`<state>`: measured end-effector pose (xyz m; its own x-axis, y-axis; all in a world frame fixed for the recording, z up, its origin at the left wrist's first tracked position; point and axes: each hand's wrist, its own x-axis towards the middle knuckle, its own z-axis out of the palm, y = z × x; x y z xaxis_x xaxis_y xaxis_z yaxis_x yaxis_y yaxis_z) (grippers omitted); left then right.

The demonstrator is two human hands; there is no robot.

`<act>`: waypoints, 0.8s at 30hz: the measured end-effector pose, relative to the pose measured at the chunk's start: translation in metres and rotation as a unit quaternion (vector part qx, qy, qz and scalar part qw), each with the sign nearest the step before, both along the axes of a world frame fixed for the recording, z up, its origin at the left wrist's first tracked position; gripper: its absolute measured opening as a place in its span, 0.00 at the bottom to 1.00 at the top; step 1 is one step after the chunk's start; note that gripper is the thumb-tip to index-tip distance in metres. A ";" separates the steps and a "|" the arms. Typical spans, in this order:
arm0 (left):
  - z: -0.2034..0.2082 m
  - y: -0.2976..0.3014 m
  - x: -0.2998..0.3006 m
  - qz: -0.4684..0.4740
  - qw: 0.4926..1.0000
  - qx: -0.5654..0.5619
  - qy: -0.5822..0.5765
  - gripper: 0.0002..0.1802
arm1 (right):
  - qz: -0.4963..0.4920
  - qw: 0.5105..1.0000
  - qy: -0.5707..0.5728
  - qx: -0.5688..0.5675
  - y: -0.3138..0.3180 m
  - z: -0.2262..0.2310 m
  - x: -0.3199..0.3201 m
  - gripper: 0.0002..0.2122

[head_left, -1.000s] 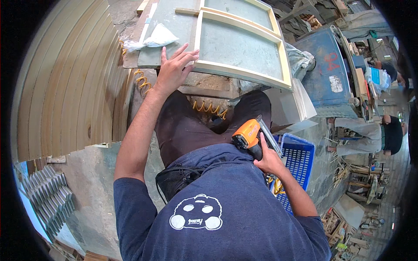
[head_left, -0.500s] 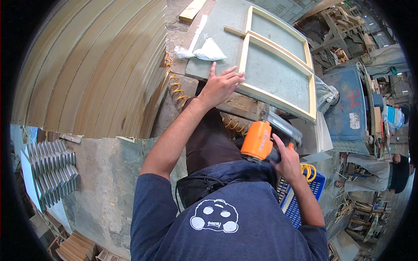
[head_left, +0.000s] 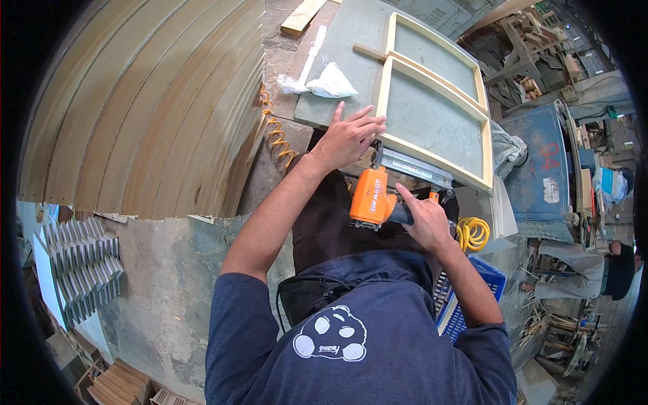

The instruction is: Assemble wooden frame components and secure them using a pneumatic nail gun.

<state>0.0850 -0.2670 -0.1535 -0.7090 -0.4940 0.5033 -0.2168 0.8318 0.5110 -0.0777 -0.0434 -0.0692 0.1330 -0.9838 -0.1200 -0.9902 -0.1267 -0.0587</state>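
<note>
My left hand (head_left: 347, 138) is open with fingers spread, its fingertips on the near left corner of a pale wooden frame (head_left: 487, 152). The frame lies on a grey-green board (head_left: 356, 34) and has a bar across its middle. An orange pneumatic nail gun (head_left: 370, 196) is in my right hand (head_left: 428, 223), whose fingers wrap its dark handle. One finger stretches along the handle. The gun's nose points at the frame's near left corner, close below my left fingertips; contact with the wood cannot be made out. Its silver magazine runs alongside the near rail.
Left stands a large stack of wooden boards (head_left: 135, 101). A white plastic bag (head_left: 332, 81) and a wood strip (head_left: 370, 52) lie on the board. A yellow coiled hose (head_left: 278, 138) hangs near the stack. Right are a blue crate (head_left: 487, 273), a blue cabinet (head_left: 533, 172) and another person (head_left: 580, 270).
The nail gun in my right hand has moved left and up, turning its nose to the frame's near left corner. My left hand stays on that corner.
</note>
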 end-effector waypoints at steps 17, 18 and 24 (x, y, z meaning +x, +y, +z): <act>0.002 -0.002 0.002 -0.013 1.000 0.005 -0.016 0.20 | 0.009 1.000 -0.006 -0.003 -0.004 -0.010 -0.002 0.44; 0.002 -0.002 0.002 -0.013 1.000 0.005 -0.017 0.20 | 0.008 1.000 -0.006 0.001 -0.004 -0.010 -0.002 0.44; 0.005 -0.003 0.004 -0.020 0.999 0.006 -0.025 0.22 | 0.012 1.000 -0.012 -0.021 -0.005 -0.010 -0.001 0.43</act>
